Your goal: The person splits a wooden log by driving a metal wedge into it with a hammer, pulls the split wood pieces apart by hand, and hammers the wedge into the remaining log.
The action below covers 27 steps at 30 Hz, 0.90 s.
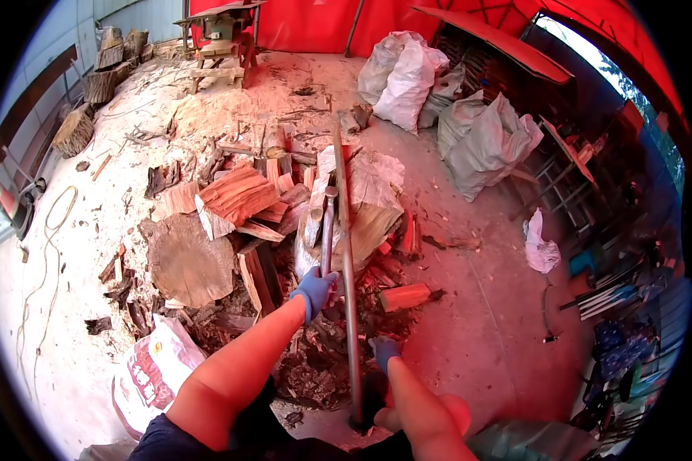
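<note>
My left hand (314, 293), in a blue glove, is wrapped round the handle of a hammer (328, 230); its small head points away from me, over the split wood. Just right of it, a long metal pole (347, 276) runs from near my feet up against a large pale log (377, 188). My right hand (384, 351), also gloved, is just right of the pole's lower part, fingers loosely apart with nothing visible in them. Left of the hammer, a split wood chunk (238, 194) rests by a round stump (190, 260).
Bark and wood pieces (315, 369) litter the ground before me. A printed white sack (158, 373) lies at lower left. Filled sacks (488, 146) stand at back right, near a metal rack (565, 177). A rope (50, 238) trails along the left floor.
</note>
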Motion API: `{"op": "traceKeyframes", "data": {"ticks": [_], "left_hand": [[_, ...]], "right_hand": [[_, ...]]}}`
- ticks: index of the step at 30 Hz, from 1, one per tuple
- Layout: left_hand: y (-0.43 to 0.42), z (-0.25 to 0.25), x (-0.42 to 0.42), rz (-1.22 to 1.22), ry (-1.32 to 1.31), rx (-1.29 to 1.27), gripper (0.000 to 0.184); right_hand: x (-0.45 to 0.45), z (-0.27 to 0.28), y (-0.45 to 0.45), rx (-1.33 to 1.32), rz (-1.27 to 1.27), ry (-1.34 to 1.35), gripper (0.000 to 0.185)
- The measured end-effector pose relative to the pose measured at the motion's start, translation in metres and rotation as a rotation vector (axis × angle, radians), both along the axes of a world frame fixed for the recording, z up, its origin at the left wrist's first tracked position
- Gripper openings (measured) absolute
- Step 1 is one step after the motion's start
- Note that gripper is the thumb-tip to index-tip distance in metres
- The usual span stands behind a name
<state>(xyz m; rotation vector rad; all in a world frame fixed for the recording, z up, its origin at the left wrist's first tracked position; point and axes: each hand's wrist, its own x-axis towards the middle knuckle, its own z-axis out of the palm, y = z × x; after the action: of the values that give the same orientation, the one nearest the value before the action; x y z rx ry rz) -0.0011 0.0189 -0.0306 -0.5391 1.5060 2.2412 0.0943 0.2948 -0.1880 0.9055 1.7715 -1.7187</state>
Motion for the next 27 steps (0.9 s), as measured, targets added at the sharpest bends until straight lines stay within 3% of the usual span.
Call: {"op": "traceKeyframes", "data": {"ticks": [2, 3, 4, 5, 6, 8, 9, 12, 13, 14, 16, 20, 22, 27], "left_hand": [[0.013, 0.009, 0.006, 0.120, -0.004, -0.028, 0.015], [0.016, 0.009, 0.009, 0.125, 0.002, -0.037, 0.015], [0.016, 0.010, 0.011, 0.083, 0.081, -0.382, 0.025], [0.017, 0.010, 0.013, 0.039, 0.155, -0.727, 0.036], [0.020, 0.012, 0.016, 0.047, 0.151, -0.804, 0.044], [0.022, 0.028, 0.019, 0.008, 0.178, -0.892, 0.047], [0.022, 0.028, 0.017, 0.012, 0.184, -0.897, 0.047], [0.007, 0.021, 0.011, -0.097, 0.140, -0.973, 0.053], [-0.007, 0.018, 0.009, -0.148, 0.176, -1.041, 0.048], [-0.025, 0.012, 0.012, -0.218, 0.203, -1.110, 0.044], [-0.076, 0.007, 0.011, -0.260, 0.347, -1.202, 0.055], [-0.118, -0.005, 0.010, -0.208, 0.529, -1.262, 0.038], [-0.165, -0.010, -0.009, -0.287, 0.473, -1.415, 0.027], [-0.226, 0.060, -0.060, -0.599, 0.361, -1.710, 0.017]], "right_hand": [[-0.005, 0.027, -0.012, 0.588, 0.402, 0.385, 0.032], [-0.001, 0.090, -0.039, 0.211, 0.126, 0.321, 0.043], [0.004, 0.102, -0.045, 0.201, 0.131, 0.331, 0.043], [0.009, 0.106, -0.048, -0.040, 0.113, 0.067, 0.047], [0.018, 0.114, -0.049, -0.276, 0.092, -0.204, 0.051], [0.048, 0.173, -0.076, -0.205, 0.339, 0.068, 0.050], [0.056, 0.158, -0.076, -0.086, 0.414, 0.120, 0.039], [0.060, 0.122, -0.076, 0.044, 0.433, 0.070, 0.040], [0.062, 0.094, -0.077, 0.181, 0.380, 0.123, 0.029], [0.060, 0.098, -0.076, 0.165, 0.379, 0.114, 0.029], [0.058, 0.133, -0.071, -0.005, 0.312, 0.213, 0.015], [0.050, 0.152, -0.065, -0.126, 0.279, 0.084, 0.010], [0.050, 0.152, -0.061, -0.109, 0.267, 0.080, 0.010], [0.050, 0.139, -0.055, -0.084, 0.293, 0.073, 0.016]]}}
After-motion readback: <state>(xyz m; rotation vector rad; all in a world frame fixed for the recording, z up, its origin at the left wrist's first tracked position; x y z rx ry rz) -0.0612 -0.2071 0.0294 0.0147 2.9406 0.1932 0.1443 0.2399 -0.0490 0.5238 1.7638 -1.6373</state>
